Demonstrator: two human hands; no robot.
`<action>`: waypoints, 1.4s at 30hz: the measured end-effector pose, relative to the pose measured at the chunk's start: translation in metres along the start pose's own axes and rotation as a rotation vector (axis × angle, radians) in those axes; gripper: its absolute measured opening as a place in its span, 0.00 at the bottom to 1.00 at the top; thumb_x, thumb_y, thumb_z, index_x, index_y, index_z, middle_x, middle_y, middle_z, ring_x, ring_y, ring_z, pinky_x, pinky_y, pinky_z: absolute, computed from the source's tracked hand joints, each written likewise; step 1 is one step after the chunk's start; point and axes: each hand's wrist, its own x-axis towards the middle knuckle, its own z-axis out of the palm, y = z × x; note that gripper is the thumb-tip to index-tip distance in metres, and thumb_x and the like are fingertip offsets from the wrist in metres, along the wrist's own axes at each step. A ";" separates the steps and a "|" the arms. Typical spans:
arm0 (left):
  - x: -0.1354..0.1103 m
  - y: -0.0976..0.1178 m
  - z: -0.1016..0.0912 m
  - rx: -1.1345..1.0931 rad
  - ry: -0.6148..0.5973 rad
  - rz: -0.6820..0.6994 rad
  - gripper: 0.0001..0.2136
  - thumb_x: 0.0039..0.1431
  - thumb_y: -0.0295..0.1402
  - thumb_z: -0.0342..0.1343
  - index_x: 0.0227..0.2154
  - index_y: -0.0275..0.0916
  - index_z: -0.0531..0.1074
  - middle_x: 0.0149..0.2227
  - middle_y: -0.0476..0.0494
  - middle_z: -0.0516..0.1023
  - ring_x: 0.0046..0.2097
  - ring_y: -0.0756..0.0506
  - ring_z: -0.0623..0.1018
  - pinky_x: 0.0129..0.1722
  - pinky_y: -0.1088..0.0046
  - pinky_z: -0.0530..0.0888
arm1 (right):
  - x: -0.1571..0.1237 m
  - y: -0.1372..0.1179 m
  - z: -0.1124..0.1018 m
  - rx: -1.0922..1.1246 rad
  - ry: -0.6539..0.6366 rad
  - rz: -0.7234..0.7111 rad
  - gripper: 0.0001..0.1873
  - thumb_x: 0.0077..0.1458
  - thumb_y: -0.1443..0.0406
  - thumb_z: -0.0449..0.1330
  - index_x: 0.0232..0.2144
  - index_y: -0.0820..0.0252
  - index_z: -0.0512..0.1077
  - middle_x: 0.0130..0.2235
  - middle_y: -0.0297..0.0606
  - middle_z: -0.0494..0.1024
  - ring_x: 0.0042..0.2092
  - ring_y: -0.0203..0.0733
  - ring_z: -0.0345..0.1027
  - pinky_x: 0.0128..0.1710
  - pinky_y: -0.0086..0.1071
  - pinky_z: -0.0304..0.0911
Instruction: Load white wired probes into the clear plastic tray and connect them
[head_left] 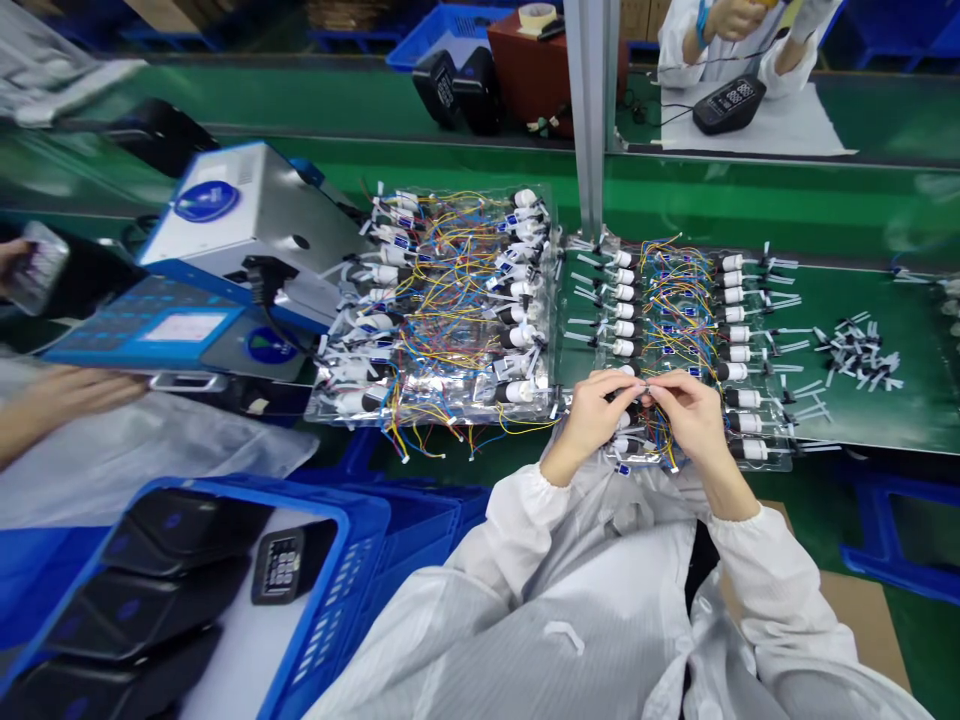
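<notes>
My left hand (596, 410) and my right hand (690, 415) meet over the near edge of a clear tray (784, 462) of small white-capped motors with coloured wires. Both hands are closed in a pinch on one small black-and-white motor part (643, 390) held between the fingertips. White sleeves cover both of my arms. A second, fuller tray (326, 400) of wired motors lies to the left of my hands.
A heap of small white and black pins (859, 352) lies on the green table at right. A blue-and-white machine (217, 270) stands at left, with another person's hand (71, 390) beside it. A blue crate (352, 520) of black devices sits near left. Another worker's arm (731, 20) shows at the far side.
</notes>
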 end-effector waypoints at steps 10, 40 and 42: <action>0.001 -0.002 -0.001 -0.112 0.034 -0.021 0.06 0.63 0.36 0.66 0.38 0.40 0.85 0.39 0.41 0.86 0.42 0.45 0.84 0.45 0.67 0.79 | -0.002 0.003 0.010 0.005 0.095 -0.050 0.08 0.60 0.57 0.69 0.37 0.53 0.81 0.37 0.38 0.81 0.34 0.42 0.77 0.40 0.41 0.78; 0.003 -0.009 -0.007 -0.079 -0.119 0.142 0.06 0.65 0.36 0.65 0.36 0.42 0.85 0.36 0.42 0.87 0.38 0.45 0.84 0.45 0.64 0.78 | -0.002 -0.007 -0.007 0.079 -0.080 -0.013 0.10 0.58 0.58 0.71 0.32 0.55 0.77 0.35 0.36 0.80 0.33 0.40 0.76 0.37 0.38 0.77; 0.003 -0.007 -0.006 -0.100 -0.095 0.126 0.06 0.65 0.35 0.64 0.38 0.42 0.85 0.38 0.41 0.87 0.41 0.44 0.84 0.46 0.64 0.79 | -0.002 -0.009 -0.008 0.033 -0.047 -0.033 0.10 0.57 0.58 0.72 0.32 0.55 0.77 0.35 0.36 0.80 0.35 0.40 0.77 0.38 0.38 0.77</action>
